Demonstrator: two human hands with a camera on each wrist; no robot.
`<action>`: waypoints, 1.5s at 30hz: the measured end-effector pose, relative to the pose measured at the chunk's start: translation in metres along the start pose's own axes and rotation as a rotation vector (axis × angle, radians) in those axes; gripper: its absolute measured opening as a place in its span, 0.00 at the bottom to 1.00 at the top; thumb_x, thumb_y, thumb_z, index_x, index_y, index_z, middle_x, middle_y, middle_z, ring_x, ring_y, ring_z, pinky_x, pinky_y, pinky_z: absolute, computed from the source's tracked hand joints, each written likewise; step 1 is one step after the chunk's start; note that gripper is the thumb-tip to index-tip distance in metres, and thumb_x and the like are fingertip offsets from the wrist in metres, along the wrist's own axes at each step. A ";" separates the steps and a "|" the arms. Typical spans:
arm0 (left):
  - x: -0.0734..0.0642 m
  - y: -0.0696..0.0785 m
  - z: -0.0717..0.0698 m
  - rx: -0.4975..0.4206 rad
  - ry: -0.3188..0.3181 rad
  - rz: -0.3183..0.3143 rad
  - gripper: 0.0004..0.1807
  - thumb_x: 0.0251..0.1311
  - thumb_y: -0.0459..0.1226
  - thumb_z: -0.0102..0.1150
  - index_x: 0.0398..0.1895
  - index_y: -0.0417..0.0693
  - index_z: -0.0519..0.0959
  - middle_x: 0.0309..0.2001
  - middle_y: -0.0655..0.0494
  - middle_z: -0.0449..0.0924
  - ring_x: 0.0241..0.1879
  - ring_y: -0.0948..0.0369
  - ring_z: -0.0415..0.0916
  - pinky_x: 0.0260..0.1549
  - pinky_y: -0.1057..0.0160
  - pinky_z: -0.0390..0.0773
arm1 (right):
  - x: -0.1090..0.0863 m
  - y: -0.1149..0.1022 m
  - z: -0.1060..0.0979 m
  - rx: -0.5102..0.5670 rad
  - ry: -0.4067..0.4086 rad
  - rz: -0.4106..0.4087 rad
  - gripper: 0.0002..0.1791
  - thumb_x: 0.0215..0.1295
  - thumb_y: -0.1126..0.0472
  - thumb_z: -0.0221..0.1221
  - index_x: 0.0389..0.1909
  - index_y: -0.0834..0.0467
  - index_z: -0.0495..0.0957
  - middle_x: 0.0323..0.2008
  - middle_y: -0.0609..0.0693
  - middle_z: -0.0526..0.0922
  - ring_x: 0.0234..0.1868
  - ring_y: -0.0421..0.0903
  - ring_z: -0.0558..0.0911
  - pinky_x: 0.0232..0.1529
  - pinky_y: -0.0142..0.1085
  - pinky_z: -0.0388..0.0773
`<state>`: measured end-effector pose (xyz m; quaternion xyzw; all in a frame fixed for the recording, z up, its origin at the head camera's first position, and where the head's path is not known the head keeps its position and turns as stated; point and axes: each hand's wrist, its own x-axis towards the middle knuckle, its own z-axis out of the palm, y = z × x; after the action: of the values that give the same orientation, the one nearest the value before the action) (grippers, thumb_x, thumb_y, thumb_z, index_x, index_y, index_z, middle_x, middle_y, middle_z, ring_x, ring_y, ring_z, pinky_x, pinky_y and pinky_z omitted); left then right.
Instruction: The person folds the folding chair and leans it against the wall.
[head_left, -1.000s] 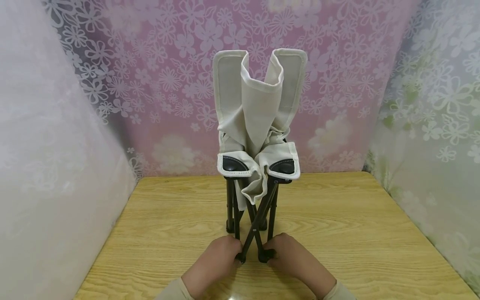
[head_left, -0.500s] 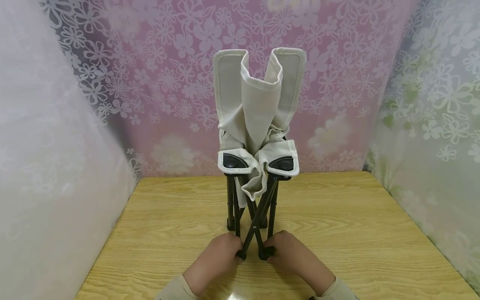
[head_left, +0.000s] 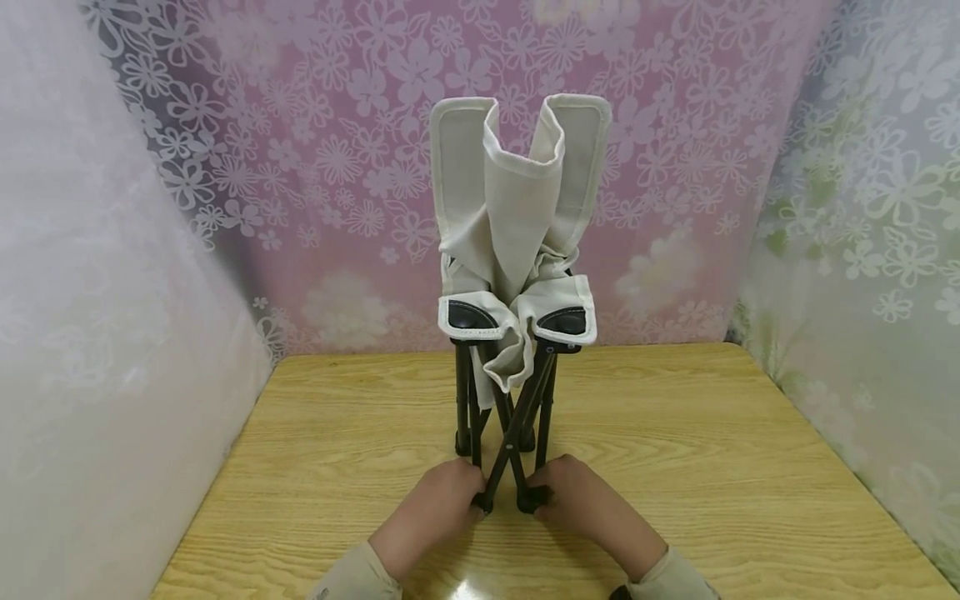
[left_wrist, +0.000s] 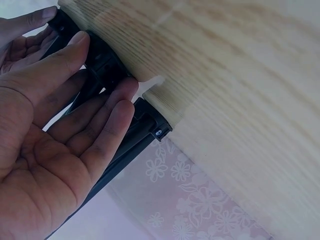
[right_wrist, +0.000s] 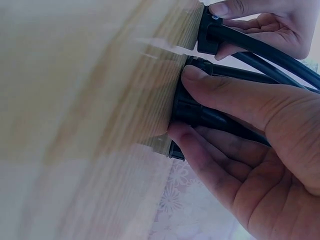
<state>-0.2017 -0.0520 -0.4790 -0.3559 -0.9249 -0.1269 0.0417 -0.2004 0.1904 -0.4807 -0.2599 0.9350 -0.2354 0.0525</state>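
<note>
A folding chair (head_left: 522, 208) with cream canvas and crossed black legs stands upright and partly folded on the wooden table, its fabric bunched in the middle. Down by the near legs, my left hand (head_left: 442, 504) grips the left front foot (head_left: 483, 502). Opposite it, my right hand (head_left: 577, 500) holds the right front foot (head_left: 531, 500). In the left wrist view, thumb and fingers curl around a black plastic foot (left_wrist: 105, 62). The right wrist view has the thumb on top of another foot (right_wrist: 187, 102) and the fingers beneath it. Both feet are at the table surface.
The wooden table (head_left: 322, 467) runs back to a pink flowered curtain (head_left: 337, 167). A whitish sheet (head_left: 112, 292) hangs along the left side, and a pale flowered curtain (head_left: 870, 250) along the right. The rear chair feet (head_left: 462, 442) also stand on the table.
The chair has slid slightly away from me across the table, and both hands have moved forward with it. Their hold on the front feet looks the same.
</note>
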 end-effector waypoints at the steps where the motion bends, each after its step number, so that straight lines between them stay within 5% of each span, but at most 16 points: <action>1: 0.001 -0.001 0.000 0.001 -0.004 -0.001 0.15 0.48 0.32 0.78 0.19 0.52 0.77 0.21 0.64 0.76 0.23 0.70 0.68 0.23 0.70 0.73 | 0.001 0.000 0.000 0.001 0.001 0.003 0.16 0.49 0.70 0.78 0.41 0.61 0.92 0.40 0.54 0.92 0.41 0.48 0.89 0.42 0.39 0.87; 5: 0.003 -0.002 0.001 0.011 -0.015 0.005 0.15 0.50 0.34 0.79 0.20 0.52 0.77 0.22 0.64 0.76 0.25 0.69 0.71 0.25 0.69 0.75 | 0.003 0.003 0.001 -0.004 -0.002 0.015 0.17 0.49 0.69 0.79 0.43 0.62 0.92 0.42 0.56 0.92 0.45 0.53 0.90 0.45 0.43 0.88; 13: 0.009 -0.004 0.002 -0.010 -0.020 -0.005 0.15 0.52 0.33 0.78 0.20 0.51 0.77 0.22 0.64 0.76 0.24 0.70 0.69 0.26 0.70 0.75 | 0.006 0.006 -0.002 0.023 -0.001 0.027 0.16 0.48 0.72 0.76 0.40 0.58 0.92 0.40 0.52 0.92 0.41 0.43 0.86 0.40 0.37 0.85; 39: 0.025 -0.012 0.004 -0.049 -0.042 -0.043 0.12 0.53 0.35 0.81 0.24 0.49 0.83 0.28 0.61 0.83 0.28 0.69 0.75 0.30 0.68 0.80 | 0.018 0.012 -0.006 0.006 0.009 0.061 0.16 0.51 0.70 0.78 0.43 0.63 0.92 0.43 0.57 0.92 0.46 0.53 0.89 0.45 0.47 0.88; 45: 0.028 -0.014 0.003 -0.037 -0.057 -0.062 0.11 0.54 0.35 0.80 0.25 0.49 0.83 0.29 0.60 0.83 0.28 0.68 0.75 0.31 0.68 0.80 | 0.024 0.014 -0.006 -0.025 0.013 0.032 0.14 0.50 0.70 0.78 0.40 0.60 0.92 0.41 0.54 0.92 0.43 0.47 0.88 0.44 0.43 0.87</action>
<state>-0.2321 -0.0432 -0.4803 -0.3313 -0.9338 -0.1349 0.0050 -0.2288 0.1915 -0.4816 -0.2442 0.9422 -0.2246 0.0469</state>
